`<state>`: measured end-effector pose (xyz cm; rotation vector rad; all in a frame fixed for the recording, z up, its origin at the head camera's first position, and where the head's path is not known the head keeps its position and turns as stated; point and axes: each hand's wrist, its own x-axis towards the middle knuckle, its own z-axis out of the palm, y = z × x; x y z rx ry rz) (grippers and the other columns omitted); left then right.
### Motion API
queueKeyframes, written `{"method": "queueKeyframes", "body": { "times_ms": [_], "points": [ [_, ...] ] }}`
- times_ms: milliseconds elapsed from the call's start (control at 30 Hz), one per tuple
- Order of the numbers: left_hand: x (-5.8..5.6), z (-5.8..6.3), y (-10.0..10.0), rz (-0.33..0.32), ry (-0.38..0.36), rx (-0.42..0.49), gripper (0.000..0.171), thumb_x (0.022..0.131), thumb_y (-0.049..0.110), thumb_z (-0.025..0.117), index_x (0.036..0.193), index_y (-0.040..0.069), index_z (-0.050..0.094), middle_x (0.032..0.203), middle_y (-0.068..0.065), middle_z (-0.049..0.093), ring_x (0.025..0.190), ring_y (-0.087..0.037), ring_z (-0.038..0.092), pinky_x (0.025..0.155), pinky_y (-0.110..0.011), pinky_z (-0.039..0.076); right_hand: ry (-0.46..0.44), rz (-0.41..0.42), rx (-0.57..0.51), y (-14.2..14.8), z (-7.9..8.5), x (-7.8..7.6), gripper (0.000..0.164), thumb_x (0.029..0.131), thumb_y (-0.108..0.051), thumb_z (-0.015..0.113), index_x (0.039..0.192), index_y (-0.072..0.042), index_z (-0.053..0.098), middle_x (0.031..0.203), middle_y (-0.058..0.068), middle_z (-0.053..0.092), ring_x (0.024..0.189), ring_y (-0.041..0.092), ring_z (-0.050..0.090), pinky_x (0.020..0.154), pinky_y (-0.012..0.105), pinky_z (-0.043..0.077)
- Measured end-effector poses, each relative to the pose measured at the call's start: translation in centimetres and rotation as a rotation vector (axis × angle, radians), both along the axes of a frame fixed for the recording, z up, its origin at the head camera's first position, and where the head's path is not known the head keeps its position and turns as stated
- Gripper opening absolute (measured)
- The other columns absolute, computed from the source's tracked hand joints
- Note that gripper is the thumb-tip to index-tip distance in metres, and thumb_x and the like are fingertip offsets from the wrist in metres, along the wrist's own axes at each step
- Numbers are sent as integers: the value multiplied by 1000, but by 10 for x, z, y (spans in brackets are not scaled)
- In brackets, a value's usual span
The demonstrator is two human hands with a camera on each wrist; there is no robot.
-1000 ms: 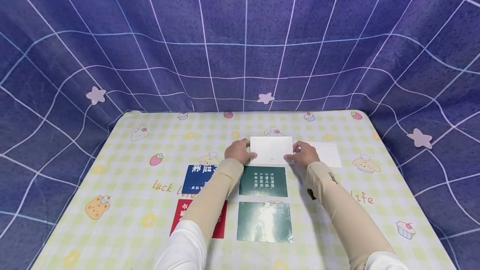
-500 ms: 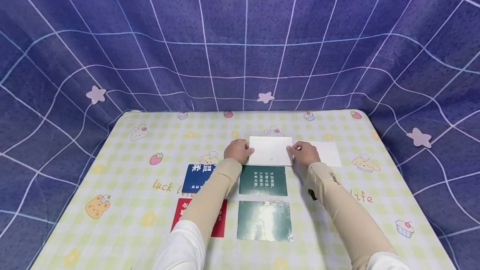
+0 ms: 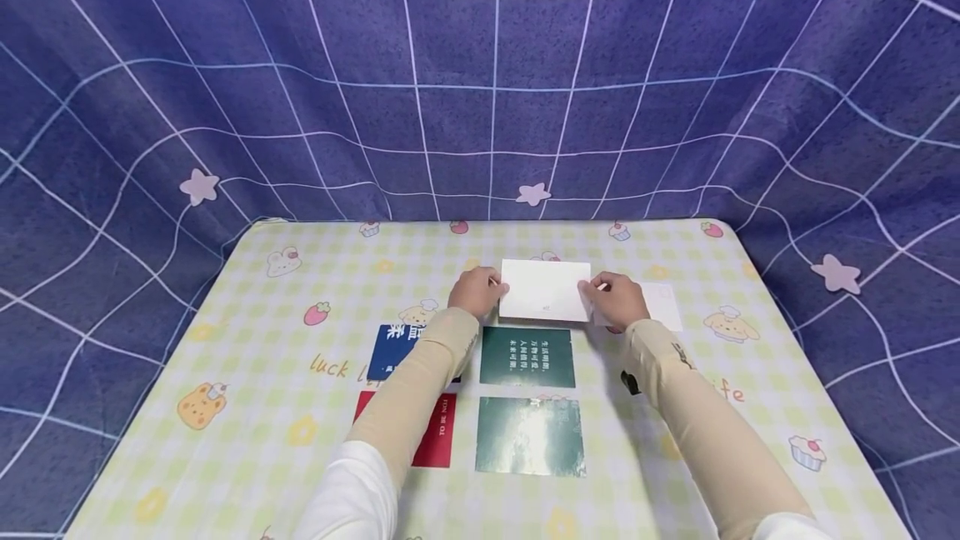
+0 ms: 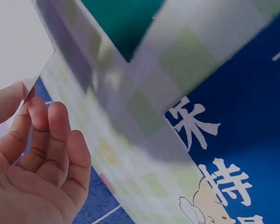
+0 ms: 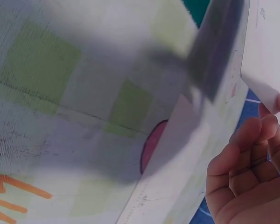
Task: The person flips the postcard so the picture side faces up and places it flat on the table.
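Observation:
A postcard (image 3: 545,290) shows its white back in the head view, raised a little off the table with a shadow below it. My left hand (image 3: 477,293) pinches its left edge between thumb and forefinger, while my right hand (image 3: 618,300) pinches the opposite edge. Both wrist views show the other fingers loosely bent, off the card. Another white card (image 3: 662,307) lies flat, partly behind the right hand. Nearer me lies a dark green card (image 3: 527,357) with white writing, and below it a glossy green card (image 3: 530,437).
A blue card (image 3: 390,350) and a red card (image 3: 435,432) lie at left, both partly covered by the left arm. The checked tablecloth (image 3: 255,340) reaches back to a blue gridded curtain (image 3: 450,107). A small dark item (image 3: 630,382) shows beside the right forearm.
Between my hands, the postcard has risen off the table and shifted slightly away from me, both hands moving with it. The other cards lie as before; the head view has shifted slightly.

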<state>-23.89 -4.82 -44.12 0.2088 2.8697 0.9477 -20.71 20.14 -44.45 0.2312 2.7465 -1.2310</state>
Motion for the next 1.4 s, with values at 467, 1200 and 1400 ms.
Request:
{"method": "queueKeyframes", "body": {
  "times_ms": [467,1200,1400],
  "points": [
    [13,14,-14,-34,-1,149,14,99,15,66,97,3,72,88,-8,66,82,-23,58,80,-35,48,59,14,-32,-5,15,13,34,101,-39,61,102,-6,66,86,12,58,59,19,50,49,34,51],
    [38,5,-29,-54,34,364,13,99,13,66,104,2,71,91,-10,69,85,-24,63,79,-36,52,82,-124,-131,-1,28,53,75,101,-68,39,102,0,70,76,11,59,78,29,65,75,35,53],
    [46,0,-29,-37,77,412,13,99,14,68,105,4,72,94,-11,69,88,-27,65,82,-40,53,-19,-135,-86,-3,32,60,89,98,-76,25,69,-6,72,58,4,56,68,25,55,71,35,39]
  ]
}}
